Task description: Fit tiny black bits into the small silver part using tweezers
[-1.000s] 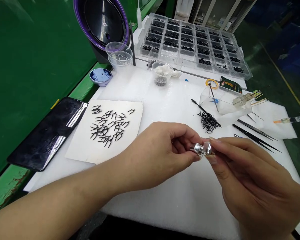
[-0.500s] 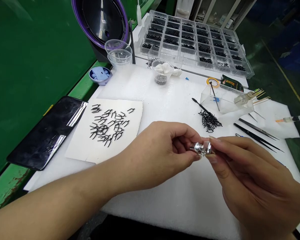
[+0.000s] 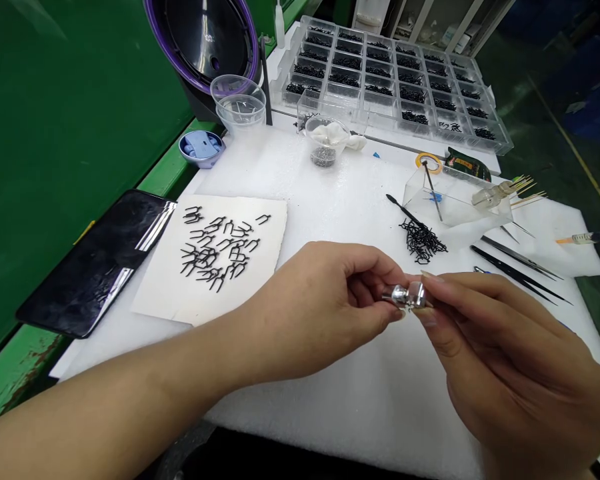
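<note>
While left hand (image 3: 320,300) and right hand (image 3: 510,353) pinch silvery piece (image 3: 399,295) in fingers (image 3: 463,293), work looks begun, unfinished; U-shaped black wires (image 3: 208,257) lie toward tabletop's (image 3: 360,393) left edge.

My only view looks from the wearer's head, forward and down, close above a flat, white, foam-topped counter (image 3: 325,207).

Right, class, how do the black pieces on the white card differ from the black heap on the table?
The pieces are spread out, with gaps among them; the heap is bunched together. The pieces lie on the card; the heap lies on the white table. Many pieces show forked outlines; single shapes in the heap are hard to tell. Both are black and thin.
</note>
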Available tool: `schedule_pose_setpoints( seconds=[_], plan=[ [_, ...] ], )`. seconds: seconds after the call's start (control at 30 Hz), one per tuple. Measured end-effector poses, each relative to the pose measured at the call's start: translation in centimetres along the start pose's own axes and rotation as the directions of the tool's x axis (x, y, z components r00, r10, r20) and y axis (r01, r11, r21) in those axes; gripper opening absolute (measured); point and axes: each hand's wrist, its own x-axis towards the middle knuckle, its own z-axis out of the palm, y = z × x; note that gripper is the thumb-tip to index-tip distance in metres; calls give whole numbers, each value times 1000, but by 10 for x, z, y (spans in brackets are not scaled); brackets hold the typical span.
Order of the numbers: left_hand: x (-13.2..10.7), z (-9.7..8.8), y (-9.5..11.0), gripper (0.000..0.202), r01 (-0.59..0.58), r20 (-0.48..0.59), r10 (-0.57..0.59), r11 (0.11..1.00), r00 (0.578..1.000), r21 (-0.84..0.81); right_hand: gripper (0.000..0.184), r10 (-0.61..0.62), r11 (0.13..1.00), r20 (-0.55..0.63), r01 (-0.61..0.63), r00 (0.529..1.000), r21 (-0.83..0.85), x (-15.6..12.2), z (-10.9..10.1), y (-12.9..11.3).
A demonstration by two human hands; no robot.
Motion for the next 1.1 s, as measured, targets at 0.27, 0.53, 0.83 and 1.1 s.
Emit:
schedule_pose_setpoints(
  seconds=[0.27,0.53,0.83,1.1],
  plan=[
    [1,-1,-1,11,14,-4,-14,1000,1000,24,54,-7,1000,16,7,1000,-13,0,0,0],
    [1,0,0,12,9,7,-9,1000,1000,10,57,-9,1000,3,9,1000,-7,1,0,0],
    [1,0,1,13,30,38,-30,1000,999,1,61,-27,999,7,27,1000,30,-1,1,-1],
    [3,-1,-1,13,59,39,-58,998,998,-11,54,-99,995,43,99,994,14,-3,3,3]
  ],
)
